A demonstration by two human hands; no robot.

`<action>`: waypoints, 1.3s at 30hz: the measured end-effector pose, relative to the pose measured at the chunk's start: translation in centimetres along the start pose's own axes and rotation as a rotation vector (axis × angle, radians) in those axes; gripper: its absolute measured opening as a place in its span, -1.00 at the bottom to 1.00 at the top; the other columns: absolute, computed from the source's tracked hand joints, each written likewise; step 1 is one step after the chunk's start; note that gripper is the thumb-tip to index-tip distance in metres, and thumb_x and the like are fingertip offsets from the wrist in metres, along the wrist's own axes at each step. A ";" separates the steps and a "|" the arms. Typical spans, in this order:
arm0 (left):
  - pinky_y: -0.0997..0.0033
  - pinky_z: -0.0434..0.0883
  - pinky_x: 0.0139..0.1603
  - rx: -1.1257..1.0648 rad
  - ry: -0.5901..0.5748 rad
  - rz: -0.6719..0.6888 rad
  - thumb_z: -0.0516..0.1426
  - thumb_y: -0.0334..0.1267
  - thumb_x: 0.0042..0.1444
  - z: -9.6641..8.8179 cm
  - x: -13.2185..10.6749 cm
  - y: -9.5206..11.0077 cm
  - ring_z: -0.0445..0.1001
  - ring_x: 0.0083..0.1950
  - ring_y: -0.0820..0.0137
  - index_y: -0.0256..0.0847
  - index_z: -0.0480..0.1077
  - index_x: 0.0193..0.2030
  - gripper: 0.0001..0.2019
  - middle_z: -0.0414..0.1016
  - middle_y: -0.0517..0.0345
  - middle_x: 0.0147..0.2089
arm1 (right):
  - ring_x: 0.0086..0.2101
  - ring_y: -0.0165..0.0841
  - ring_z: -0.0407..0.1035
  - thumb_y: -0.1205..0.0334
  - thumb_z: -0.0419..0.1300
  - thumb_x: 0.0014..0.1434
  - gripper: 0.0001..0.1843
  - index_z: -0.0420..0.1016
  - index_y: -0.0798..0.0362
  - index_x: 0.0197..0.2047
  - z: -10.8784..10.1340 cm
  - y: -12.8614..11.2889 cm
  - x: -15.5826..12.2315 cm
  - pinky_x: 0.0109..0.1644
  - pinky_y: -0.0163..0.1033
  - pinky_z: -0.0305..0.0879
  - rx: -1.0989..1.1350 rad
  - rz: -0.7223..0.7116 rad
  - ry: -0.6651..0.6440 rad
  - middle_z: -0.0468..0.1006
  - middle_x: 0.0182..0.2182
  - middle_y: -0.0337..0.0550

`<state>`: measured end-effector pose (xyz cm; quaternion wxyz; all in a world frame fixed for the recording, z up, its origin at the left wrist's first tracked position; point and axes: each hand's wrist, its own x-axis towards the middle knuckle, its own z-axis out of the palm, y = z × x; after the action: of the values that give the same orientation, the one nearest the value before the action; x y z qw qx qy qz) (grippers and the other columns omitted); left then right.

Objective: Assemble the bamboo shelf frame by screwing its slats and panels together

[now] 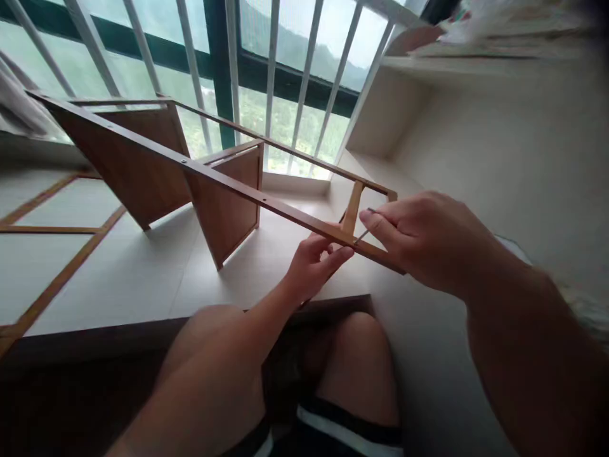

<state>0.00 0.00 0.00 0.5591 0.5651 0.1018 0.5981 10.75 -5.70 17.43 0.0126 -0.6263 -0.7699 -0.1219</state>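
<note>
A brown wooden frame (223, 181) with long rails and upright panels stands tilted across the view. My left hand (316, 260) is closed around the near rail by the short crosspiece (353, 208), its thumb and fingers close to a hole there. In my right hand (428, 241) is a thin metal hex key (362, 235), gripped between thumb and fingers. The tip of the key meets the near rail just beside my left fingertips. Several small holes run along that rail. Most of the key's bent end is hidden by my right hand.
Another wooden frame (71, 279) lies flat at the left on the pale floor (157, 279). White bars (273, 70) guard the window at the back. A shelf (476, 66) with things on it is at upper right. My knees are below the frame.
</note>
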 end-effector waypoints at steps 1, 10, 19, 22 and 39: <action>0.36 0.35 -0.09 0.011 0.008 -0.010 0.23 -0.17 0.13 0.0 0.0 0.0 0.39 -0.06 0.32 -0.18 0.53 -0.24 -0.85 0.38 0.07 -0.04 | -0.60 -0.36 0.19 -0.07 -0.14 0.32 -0.38 0.38 0.03 -0.63 0.1 0.0 -0.1 -0.46 -0.21 -0.12 -0.002 0.012 0.003 0.37 -0.65 -0.16; 0.38 0.33 -0.17 0.065 0.040 -0.033 0.24 -0.12 0.10 0.1 -0.1 0.2 0.38 -0.15 0.37 -0.17 0.53 -0.21 -0.80 0.42 0.06 0.00 | -0.57 -0.34 0.20 0.03 -0.10 0.33 -0.56 0.46 0.04 -0.39 0.0 0.9 -0.8 -0.43 -0.23 -0.09 0.018 -0.053 0.080 0.40 -0.58 -0.15; 0.39 0.34 -0.20 0.077 0.045 -0.038 0.24 -0.11 0.10 0.0 -0.2 0.4 0.38 -0.19 0.39 -0.18 0.54 -0.20 -0.78 0.44 0.05 -0.04 | -0.51 -0.31 0.21 0.07 0.04 0.29 -0.73 0.41 -0.03 -0.37 -0.6 1.5 -1.0 -0.39 -0.23 -0.06 0.076 -0.264 -0.005 0.41 -0.53 -0.17; 0.36 0.36 -0.17 0.077 0.044 -0.034 0.24 -0.10 0.10 -0.1 -0.3 0.4 0.40 -0.15 0.35 -0.17 0.55 -0.18 -0.77 0.44 0.04 -0.02 | -0.53 -0.34 0.18 0.07 0.04 0.29 -0.72 0.38 -0.01 -0.39 -0.5 1.2 -1.0 -0.41 -0.24 -0.09 0.086 -0.242 -0.044 0.41 -0.53 -0.19; 0.33 0.38 -0.09 0.070 0.036 -0.029 0.23 -0.10 0.11 0.1 -0.2 0.3 0.41 -0.07 0.31 -0.18 0.53 -0.20 -0.78 0.42 0.03 0.01 | -0.52 -0.34 0.24 0.03 -0.11 0.32 -0.52 0.41 0.04 -0.51 0.5 0.3 0.4 -0.41 -0.22 -0.06 0.041 -0.122 -0.024 0.41 -0.56 -0.14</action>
<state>-0.19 -0.30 0.18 0.5457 0.5719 0.1408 0.5961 11.02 -5.20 17.08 0.0086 -0.5794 -0.8090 -0.0991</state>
